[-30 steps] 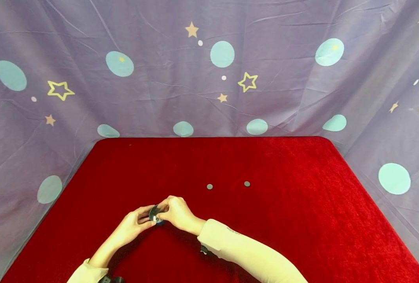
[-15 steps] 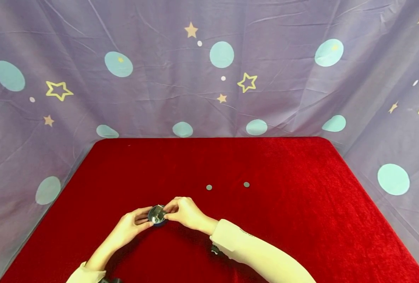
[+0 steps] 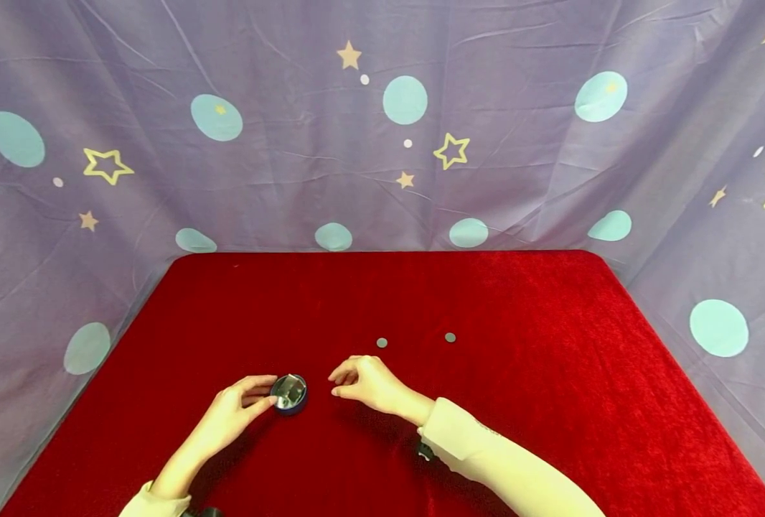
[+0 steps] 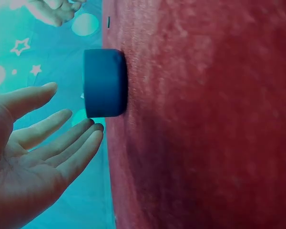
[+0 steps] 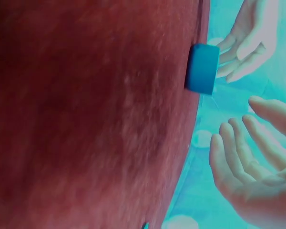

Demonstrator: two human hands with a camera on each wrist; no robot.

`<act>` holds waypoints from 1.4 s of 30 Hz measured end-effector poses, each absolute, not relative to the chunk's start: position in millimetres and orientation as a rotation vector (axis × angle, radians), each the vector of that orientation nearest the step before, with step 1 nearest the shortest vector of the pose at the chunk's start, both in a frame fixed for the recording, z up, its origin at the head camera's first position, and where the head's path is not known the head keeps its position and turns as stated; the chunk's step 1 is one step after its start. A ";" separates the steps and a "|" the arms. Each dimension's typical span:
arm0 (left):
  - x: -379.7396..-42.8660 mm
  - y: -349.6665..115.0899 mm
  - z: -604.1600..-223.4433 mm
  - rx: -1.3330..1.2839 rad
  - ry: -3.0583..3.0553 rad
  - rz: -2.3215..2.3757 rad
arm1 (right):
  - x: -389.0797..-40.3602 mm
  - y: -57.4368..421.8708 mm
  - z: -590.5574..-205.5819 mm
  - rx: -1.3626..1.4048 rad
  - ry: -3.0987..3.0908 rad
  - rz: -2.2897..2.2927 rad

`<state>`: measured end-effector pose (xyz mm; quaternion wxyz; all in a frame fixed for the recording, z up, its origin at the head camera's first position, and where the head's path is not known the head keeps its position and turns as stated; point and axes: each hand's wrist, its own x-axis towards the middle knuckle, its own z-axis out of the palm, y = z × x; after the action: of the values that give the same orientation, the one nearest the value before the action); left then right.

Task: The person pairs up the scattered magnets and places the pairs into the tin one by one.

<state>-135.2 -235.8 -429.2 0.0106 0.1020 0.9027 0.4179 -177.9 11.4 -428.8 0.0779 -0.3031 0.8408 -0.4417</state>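
A small round blue container [image 3: 289, 394] with a shiny, mirror-like top stands on the red cloth, left of the middle in the head view. Its blue side wall [image 4: 105, 83] shows in the left wrist view. My left hand [image 3: 230, 416] is at its left side, fingers and thumb spread. The fingertips lie close to the rim; whether they touch it I cannot tell. To the right of the container, my right hand [image 3: 372, 388] hovers above the cloth with loosely bent fingers [image 5: 229, 152] and nothing in them.
Two small grey discs [image 3: 382, 343] [image 3: 450, 337], like coins, lie farther back on the red tabletop [image 3: 518, 402]. A purple curtain [image 3: 279, 143] with stars and dots hangs around the back and sides.
My right hand has let go at the container and drawn away to the right. The left hand's fingers have loosened from the rim, and the container's shiny top now shows fully.
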 end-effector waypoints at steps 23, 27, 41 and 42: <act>-151.5 -200.1 -403.8 0.537 2.933 1.259 | -182.9 78.2 -425.2 -0.851 2.679 -1.269; -157.1 -190.4 -401.9 0.563 2.910 1.270 | -185.3 90.3 -424.0 -0.826 2.682 -1.295; -177.3 -155.8 -399.4 0.666 2.847 1.305 | -195.2 129.2 -425.0 -0.729 2.747 -1.316; -178.6 -153.6 -399.5 0.673 2.842 1.309 | -196.0 131.6 -425.3 -0.723 2.752 -1.319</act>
<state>-178.6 -153.6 -399.5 -0.0295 0.2103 0.8876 0.4088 -196.0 131.6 -425.3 0.0028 -0.2305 0.8776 -0.4204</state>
